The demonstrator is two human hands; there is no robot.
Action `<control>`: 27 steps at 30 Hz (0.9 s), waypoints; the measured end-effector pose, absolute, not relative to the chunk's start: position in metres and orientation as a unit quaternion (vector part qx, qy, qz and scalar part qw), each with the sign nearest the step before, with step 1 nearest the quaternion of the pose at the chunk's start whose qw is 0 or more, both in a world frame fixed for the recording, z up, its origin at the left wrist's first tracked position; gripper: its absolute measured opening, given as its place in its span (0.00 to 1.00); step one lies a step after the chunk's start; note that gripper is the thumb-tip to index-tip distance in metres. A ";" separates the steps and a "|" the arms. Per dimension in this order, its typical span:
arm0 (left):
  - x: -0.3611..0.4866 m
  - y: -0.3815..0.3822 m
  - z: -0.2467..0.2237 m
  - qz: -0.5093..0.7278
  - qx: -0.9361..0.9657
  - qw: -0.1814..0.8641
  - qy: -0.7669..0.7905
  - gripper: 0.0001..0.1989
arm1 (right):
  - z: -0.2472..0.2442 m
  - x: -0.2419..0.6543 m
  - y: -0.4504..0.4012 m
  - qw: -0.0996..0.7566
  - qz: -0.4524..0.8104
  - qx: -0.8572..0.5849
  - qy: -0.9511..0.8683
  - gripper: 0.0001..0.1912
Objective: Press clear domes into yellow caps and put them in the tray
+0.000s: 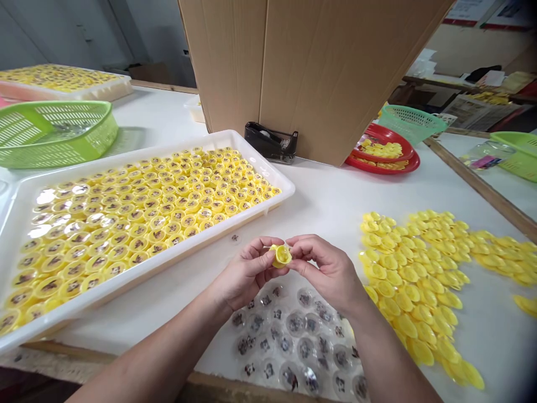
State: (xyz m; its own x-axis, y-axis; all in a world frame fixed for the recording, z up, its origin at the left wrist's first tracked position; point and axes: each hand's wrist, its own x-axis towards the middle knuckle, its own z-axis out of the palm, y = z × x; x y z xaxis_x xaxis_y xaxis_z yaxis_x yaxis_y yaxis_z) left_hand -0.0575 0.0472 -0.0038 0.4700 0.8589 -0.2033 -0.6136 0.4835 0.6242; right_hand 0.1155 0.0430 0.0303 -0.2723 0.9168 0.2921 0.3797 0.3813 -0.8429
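Note:
Over the front middle of the white table, my left hand (254, 266) pinches a small yellow plastic cup (282, 255), its hollow side turned up. My right hand (323, 266) meets it from the other side, thumb and fingertips closed at the cup's rim; whether they hold a separate piece there is too small to tell. Below my hands lie many clear round discs (296, 323) with small dark printed figures. Right of my right hand spread many loose yellow cup pieces (403, 280). A white tray (268, 202) full of yellow cups with printed tops stands to the left.
A tall cardboard box (310, 73) stands behind, with a black tape dispenser (271, 143) at its foot. Red plates (384, 162) holding yellow pieces sit at the back right beside a green basket (411, 122). Another green basket (54, 137) and a second filled tray (104, 89) are far left.

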 end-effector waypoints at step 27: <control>-0.051 0.041 0.002 0.466 0.288 0.759 0.351 0.17 | 0.031 0.105 0.034 0.349 0.124 -0.466 -0.804 0.14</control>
State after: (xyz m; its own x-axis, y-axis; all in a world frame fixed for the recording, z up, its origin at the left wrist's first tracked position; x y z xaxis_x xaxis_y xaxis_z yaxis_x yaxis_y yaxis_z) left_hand -0.0509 0.0413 0.0022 0.3194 0.9097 -0.2653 -0.5048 0.4003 0.7648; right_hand 0.1054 0.0345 0.0313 -0.3230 0.8349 0.4456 0.6619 0.5358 -0.5242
